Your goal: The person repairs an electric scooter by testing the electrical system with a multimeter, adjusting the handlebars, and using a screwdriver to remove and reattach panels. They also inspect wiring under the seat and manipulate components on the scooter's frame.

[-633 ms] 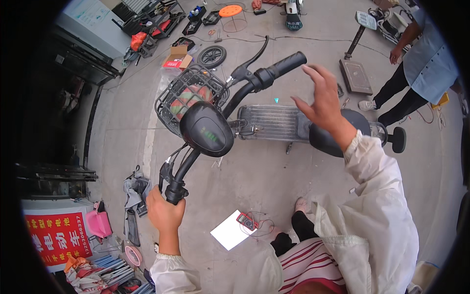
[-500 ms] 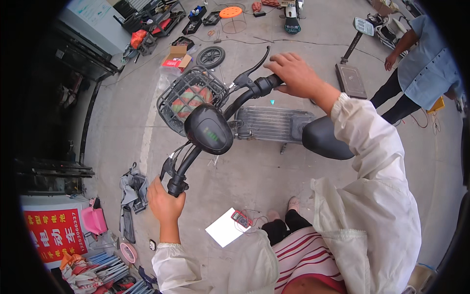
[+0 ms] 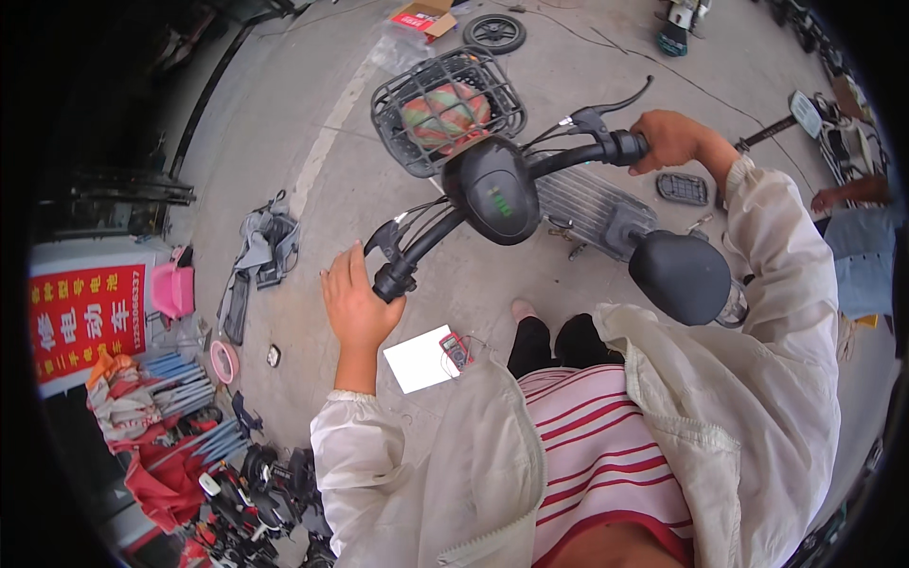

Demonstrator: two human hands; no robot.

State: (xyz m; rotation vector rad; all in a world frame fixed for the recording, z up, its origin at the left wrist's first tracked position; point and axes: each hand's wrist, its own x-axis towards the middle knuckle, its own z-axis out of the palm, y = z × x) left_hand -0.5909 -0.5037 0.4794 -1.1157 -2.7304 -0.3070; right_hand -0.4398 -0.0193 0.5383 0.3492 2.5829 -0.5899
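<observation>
my right hand (image 3: 670, 142) had just changed its place: a moment earlier it hung in the air above the scooter (image 3: 597, 213) with its fingers spread, and now it was curled around the right grip (image 3: 625, 148). my left hand (image 3: 362, 308) lay over the left end of the handlebar (image 3: 436, 234), its fingers rather straight and just beside the left brake lever (image 3: 383, 233); how firmly it gripped, i could not tell. so both ends of the bar were covered, which i judged gave me hold from two sides instead of one.

the scooter stood on the floor (image 3: 587, 289) right in front of me, the wire basket (image 3: 385, 118) with its red and green bundle (image 3: 445, 112) on the far side, the black seat (image 3: 680, 275) to my right. the handlebar ran flatter across my sight than before, though whether the scooter had turned or only my view had, i couldn't say. green marks glowed on the dash (image 3: 483, 178).
</observation>
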